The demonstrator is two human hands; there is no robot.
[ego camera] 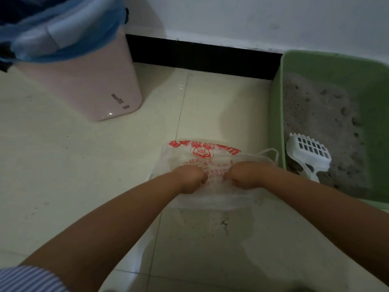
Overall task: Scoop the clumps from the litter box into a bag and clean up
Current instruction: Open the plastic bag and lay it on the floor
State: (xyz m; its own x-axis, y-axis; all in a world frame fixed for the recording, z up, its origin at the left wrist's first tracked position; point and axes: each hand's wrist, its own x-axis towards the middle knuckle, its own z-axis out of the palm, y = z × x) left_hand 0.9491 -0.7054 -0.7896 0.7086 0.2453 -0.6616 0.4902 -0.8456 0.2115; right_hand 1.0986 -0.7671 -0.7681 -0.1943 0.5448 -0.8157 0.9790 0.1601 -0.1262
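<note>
The floor (84, 165) is pale glossy tile with thin grout lines, a few dark specks and a scuffed patch near the person's forearms. A white wall rises at the far side above a black skirting board (200, 54). In the far-left corner of the floor stands a pink plastic waste bin (88, 81) lined with a blue plastic bag (52, 32) folded over its rim.

Against the skirting at the right edge sits a green plastic litter box (275, 127), holding grey granular litter (315, 114) with darker lumps in it. A white slotted plastic scoop (309, 153) lies on the litter at the near-left corner of the box, its handle pointing towards the person.

A thin translucent plastic bag with red printed lettering (202, 152) lies on the tiles just left of the box, its looped handles trailing towards the box wall. Both hands are on it, close together at its middle. The left hand (190, 178) has its fingers curled in and pinches the bag film; the right hand (249, 175) does likewise just beside it, a small gap between the knuckles. A striped blue-and-white sleeve (27, 279) shows at the left arm.
</note>
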